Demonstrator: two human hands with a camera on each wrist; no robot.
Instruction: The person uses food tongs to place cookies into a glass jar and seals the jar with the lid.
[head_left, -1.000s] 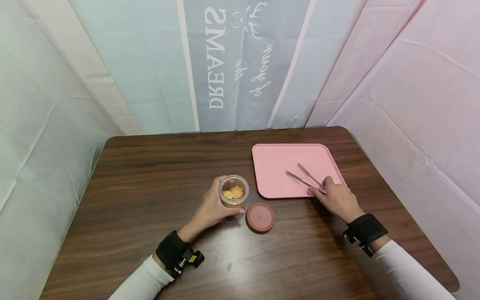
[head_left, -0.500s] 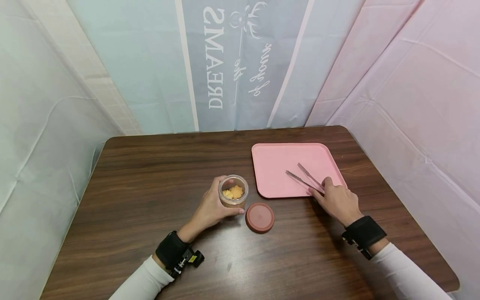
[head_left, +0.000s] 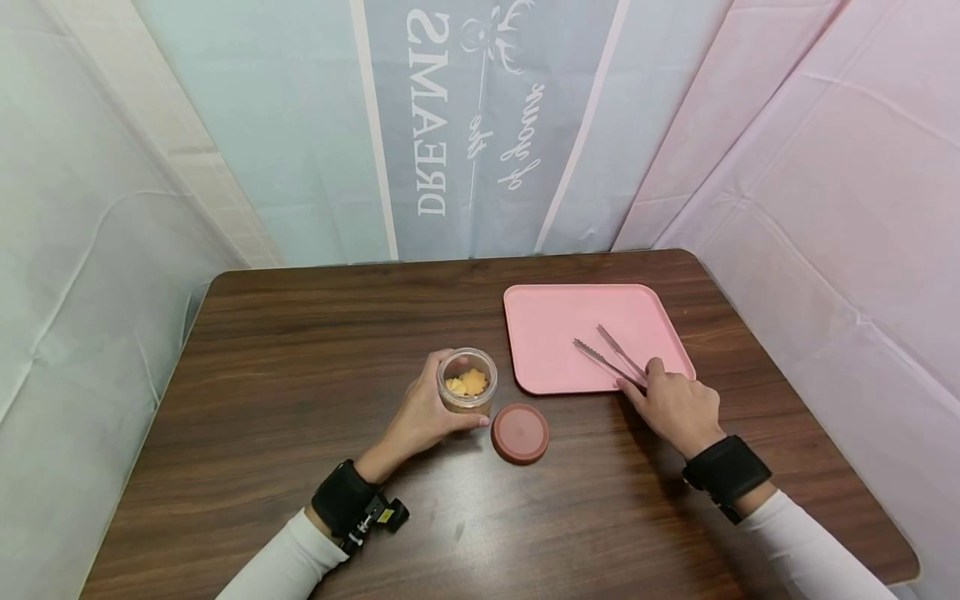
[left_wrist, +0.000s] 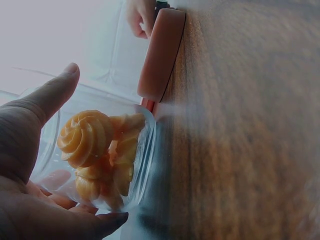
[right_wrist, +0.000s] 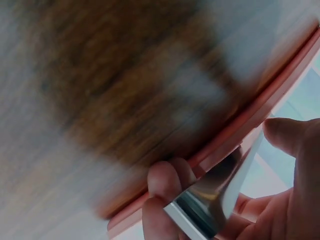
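Metal tongs [head_left: 611, 353] lie on the pink tray [head_left: 555, 317], their handle end pinched by the right hand [head_left: 671, 406]. On the counter [head_left: 300, 358], left hand [head_left: 420, 417] fingers curl round the open jar [head_left: 467, 382] of cookies [left_wrist: 97, 150]; its lid [head_left: 520, 433] lies just beside.

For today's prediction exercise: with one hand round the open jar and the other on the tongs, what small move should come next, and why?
Probably lift the tongs off the pink tray: the right hand pinches their hinge end, while the left hand steadies the open cookie jar, its lid beside it.
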